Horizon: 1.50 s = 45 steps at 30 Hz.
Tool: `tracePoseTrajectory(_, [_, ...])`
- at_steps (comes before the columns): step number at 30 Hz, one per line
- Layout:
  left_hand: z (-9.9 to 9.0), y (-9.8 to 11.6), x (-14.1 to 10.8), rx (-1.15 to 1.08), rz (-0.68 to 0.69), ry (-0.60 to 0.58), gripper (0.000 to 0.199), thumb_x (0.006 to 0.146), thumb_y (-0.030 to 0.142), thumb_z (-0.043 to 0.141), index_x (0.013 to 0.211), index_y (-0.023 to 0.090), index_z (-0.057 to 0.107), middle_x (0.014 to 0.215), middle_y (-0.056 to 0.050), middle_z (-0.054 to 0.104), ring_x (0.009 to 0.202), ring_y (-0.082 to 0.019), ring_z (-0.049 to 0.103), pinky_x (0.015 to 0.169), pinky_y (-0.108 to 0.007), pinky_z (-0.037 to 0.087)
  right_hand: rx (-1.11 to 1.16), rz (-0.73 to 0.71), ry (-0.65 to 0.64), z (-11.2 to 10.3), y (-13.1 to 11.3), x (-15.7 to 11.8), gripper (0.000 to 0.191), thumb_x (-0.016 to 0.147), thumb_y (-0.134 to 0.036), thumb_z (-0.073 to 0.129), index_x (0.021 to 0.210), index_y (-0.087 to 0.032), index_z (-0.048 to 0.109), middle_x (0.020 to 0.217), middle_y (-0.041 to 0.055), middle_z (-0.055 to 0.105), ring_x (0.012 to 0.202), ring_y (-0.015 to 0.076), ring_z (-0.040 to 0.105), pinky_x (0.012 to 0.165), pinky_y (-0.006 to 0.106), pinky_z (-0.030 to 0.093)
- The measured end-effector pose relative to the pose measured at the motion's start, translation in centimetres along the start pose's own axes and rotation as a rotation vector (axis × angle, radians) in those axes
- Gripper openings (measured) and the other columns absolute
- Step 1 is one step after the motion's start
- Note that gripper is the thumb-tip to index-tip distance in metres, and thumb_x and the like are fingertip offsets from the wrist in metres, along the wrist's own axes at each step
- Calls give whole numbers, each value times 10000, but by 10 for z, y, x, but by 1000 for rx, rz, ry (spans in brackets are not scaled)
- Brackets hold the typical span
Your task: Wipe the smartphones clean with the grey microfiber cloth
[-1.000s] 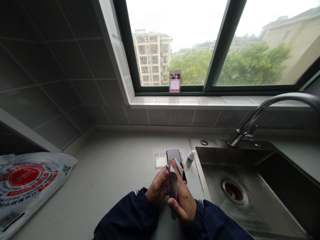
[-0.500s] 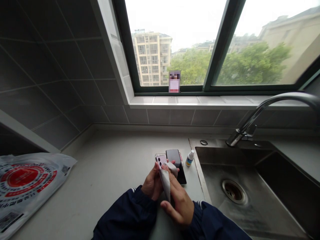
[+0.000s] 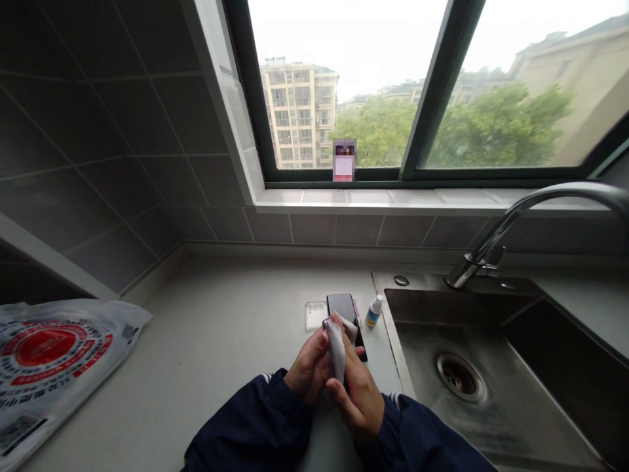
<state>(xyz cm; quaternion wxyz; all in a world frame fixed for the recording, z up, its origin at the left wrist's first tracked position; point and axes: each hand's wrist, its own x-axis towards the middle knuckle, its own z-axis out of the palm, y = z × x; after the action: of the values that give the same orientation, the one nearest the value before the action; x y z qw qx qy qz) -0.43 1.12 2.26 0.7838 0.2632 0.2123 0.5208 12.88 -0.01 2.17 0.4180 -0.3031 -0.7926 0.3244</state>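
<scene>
My left hand (image 3: 310, 368) holds a phone (image 3: 326, 323), tilted on its edge and mostly covered by a grey cloth (image 3: 337, 349). Pressed against the phone from the right, my right hand (image 3: 360, 390) grips the cloth. Behind the hands a dark-screened phone (image 3: 340, 303) lies flat on the counter, partly hidden by the cloth and fingers. A clear phone case (image 3: 315, 316) lies just left of it. To its right a small white spray bottle (image 3: 374, 311) with a blue and yellow label stands upright.
The steel sink (image 3: 432, 341) with a curved faucet (image 3: 511, 213) is at the right. A white plastic bag (image 3: 98, 334) with red print lies at the left on the pale counter (image 3: 221, 308). A window is behind, with a small pinkish blurred item at its lower frame.
Both hands have shifted slightly right with the phone, which has turned onto its edge, so its camera side no longer shows. The clear case is now more visible.
</scene>
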Motion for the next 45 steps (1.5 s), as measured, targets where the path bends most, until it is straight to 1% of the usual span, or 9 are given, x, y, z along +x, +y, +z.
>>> tracePoseTrajectory(6, [-5,-2,-1,-81,-36,15,501,879,519,540,1320,281,549,1358,-84,586,1256,-338,541,1093,-460,374,0,37,-13,-1,-2,1,716,981,-603,274,1561,-202,149,1634,39,26,1486,329,86,1206,494,172])
tracePoseTrajectory(14, [-1,0,-1,-160,-64,81,556,882,490,556,1364,220,493,1355,-134,578,1239,-332,556,1123,-460,341,11,61,28,1,-3,2,663,991,-578,278,1549,-227,212,1631,23,76,1485,310,125,1209,463,183])
tracePoseTrajectory(17, [-2,-1,0,-164,-50,106,594,872,498,573,1370,190,472,1291,-149,616,1229,-338,561,1117,-491,338,19,87,79,3,-3,1,631,1000,-543,300,1546,-239,215,1621,26,147,1477,294,176,1209,454,191])
tracePoseTrajectory(21, [-4,-2,2,-148,-34,131,606,866,509,577,1348,156,480,1247,-168,630,1205,-361,571,1063,-517,388,56,132,151,5,-2,-1,608,1000,-499,353,1531,-219,261,1569,54,312,1444,285,286,1186,446,269])
tracePoseTrajectory(26, [-5,-4,2,-126,-39,138,599,861,502,592,1358,188,477,1235,-149,633,1170,-327,598,1033,-471,429,84,151,169,4,-3,1,580,997,-465,386,1515,-220,297,1532,66,384,1413,285,352,1168,451,309])
tracePoseTrajectory(31, [-7,-8,1,-116,-31,116,600,843,493,624,1357,212,494,1200,-122,646,1145,-289,613,1036,-408,434,117,157,178,0,-5,4,570,986,-462,414,1500,-236,321,1533,72,379,1410,289,357,1153,480,327])
tracePoseTrajectory(34, [-6,-7,1,-127,-34,124,585,862,486,599,1364,209,484,1224,-127,638,1171,-290,600,1055,-418,418,118,145,166,-1,-5,3,563,985,-456,419,1496,-241,322,1541,76,365,1415,288,349,1152,483,326])
tracePoseTrajectory(40, [-1,-4,0,-154,-60,163,614,865,486,592,1394,215,438,1329,-132,583,1217,-317,570,1094,-464,376,154,88,163,3,-2,1,416,987,-410,441,1382,-277,442,1557,53,340,1428,272,327,1160,465,316])
tracePoseTrajectory(45, [-2,-6,0,-145,-54,157,624,865,497,590,1390,191,448,1305,-140,595,1225,-310,561,1105,-449,358,120,109,163,2,-2,3,388,992,-395,427,1354,-262,457,1550,62,353,1428,265,329,1157,457,324])
